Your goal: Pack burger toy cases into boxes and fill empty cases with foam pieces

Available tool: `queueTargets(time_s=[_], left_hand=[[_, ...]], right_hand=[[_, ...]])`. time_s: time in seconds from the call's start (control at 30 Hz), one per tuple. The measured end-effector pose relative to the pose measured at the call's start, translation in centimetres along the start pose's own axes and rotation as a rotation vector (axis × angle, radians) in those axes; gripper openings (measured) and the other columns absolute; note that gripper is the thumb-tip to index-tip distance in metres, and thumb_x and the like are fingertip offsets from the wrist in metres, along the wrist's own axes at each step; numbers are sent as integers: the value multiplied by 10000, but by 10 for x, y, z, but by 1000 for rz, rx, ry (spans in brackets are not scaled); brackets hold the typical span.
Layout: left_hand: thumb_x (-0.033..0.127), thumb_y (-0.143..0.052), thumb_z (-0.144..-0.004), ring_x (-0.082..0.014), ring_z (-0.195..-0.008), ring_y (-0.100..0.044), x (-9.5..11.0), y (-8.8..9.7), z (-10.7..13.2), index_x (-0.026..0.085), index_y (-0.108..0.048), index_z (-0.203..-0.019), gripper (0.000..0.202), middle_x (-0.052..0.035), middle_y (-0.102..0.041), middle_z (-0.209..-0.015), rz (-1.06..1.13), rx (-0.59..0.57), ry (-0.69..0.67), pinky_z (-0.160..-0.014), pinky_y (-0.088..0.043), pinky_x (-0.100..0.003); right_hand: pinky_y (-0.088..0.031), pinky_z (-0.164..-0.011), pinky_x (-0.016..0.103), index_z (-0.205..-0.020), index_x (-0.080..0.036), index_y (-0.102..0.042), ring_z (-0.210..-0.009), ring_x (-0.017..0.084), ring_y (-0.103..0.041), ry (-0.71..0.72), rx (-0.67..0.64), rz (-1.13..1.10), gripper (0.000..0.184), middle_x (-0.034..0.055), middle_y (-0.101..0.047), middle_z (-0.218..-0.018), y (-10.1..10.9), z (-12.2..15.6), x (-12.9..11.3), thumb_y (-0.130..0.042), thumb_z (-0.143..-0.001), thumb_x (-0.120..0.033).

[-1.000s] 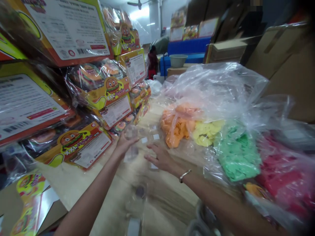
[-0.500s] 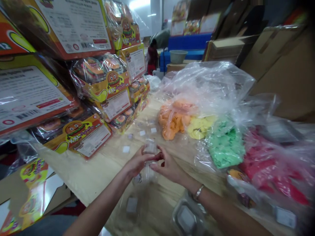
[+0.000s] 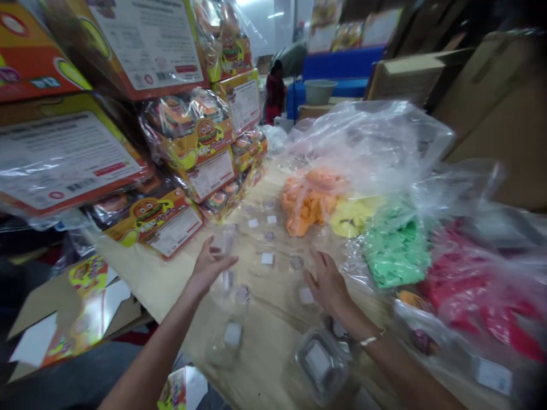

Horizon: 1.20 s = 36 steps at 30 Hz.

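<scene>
On the left side of the table, my left hand has its thumb and fingers apart. Just beyond its fingertips sits a small clear plastic container, blurred; whether they touch I cannot tell. My right hand reaches over the table with fingers stretched and loosely spread, holding nothing visible. Close to its fingertips lies a clear container with a white label. Between the hands are several small clear pieces, one with a white label. Nearer me stands a larger clear plastic tub.
Wrapped burger-print display boxes are stacked at the left. Clear bags hold orange pieces, yellow pieces, green pieces and red pieces along the right. A person is at the back. Cardboard boxes stand right.
My hands were together around a clear container in the middle; now they are apart, the left moved left and the right moved right. The view has shifted slightly.
</scene>
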<state>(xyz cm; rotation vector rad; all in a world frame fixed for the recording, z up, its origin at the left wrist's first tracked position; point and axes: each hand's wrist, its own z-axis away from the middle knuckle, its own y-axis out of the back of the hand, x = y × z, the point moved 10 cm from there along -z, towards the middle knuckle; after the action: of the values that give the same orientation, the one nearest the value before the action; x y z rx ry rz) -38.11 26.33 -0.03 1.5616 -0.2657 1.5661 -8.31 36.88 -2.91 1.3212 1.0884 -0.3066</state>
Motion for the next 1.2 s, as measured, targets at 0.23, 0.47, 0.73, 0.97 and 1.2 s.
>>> queueTargets(time_s=[0.23,0.47,0.73,0.97,1.2], left_hand=[[373,-868,-512,-244,-951,-647,20,-88,61,188,-457,-1313,920,-105,-636,-1090,449,-417,31,-817,-510,-344],[445,-840,-545,-246,-915,-669,2,-104,76,251,-493,-1256,815,-93,-665,-1067,556,-552,276,-767,-502,-360],[376,-825,-531,-224,-881,-648,-48,60,-1,146,-379,-1395,999,-92,-617,-1048,-47,173,71,-738,-513,-328],[254,-806,-604,-241,-878,-665,-64,112,-42,134,-528,-1245,709,-85,-686,-928,-128,245,101,-760,-535,-332],[423,-809,-586,-265,-1030,-612,-64,117,-16,140,-358,-1432,999,-157,-554,-1257,-351,241,23,-844,-507,-351]], right_hand=[[-481,-900,409,-1486,-271,-151,-1194,258,-528,-81,-462,-785,1018,148,-424,-1418,-62,22,-80,-777,-700,-435],[-498,-856,378,-1462,-249,-202,-1135,261,-559,-274,-468,-1003,995,145,-460,-1315,-65,27,-49,-769,-669,-456],[-497,-813,351,-1445,-257,-236,-1101,254,-575,-455,-483,-980,988,134,-471,-1311,-83,39,-43,-737,-628,-499],[-494,-859,404,-1483,-242,-210,-1126,277,-563,-474,-410,-847,1072,154,-485,-1322,-76,43,-26,-753,-607,-538],[-475,-912,386,-1490,-234,-205,-1188,265,-537,-641,-437,-797,1032,142,-471,-1363,-97,79,-12,-713,-640,-525]])
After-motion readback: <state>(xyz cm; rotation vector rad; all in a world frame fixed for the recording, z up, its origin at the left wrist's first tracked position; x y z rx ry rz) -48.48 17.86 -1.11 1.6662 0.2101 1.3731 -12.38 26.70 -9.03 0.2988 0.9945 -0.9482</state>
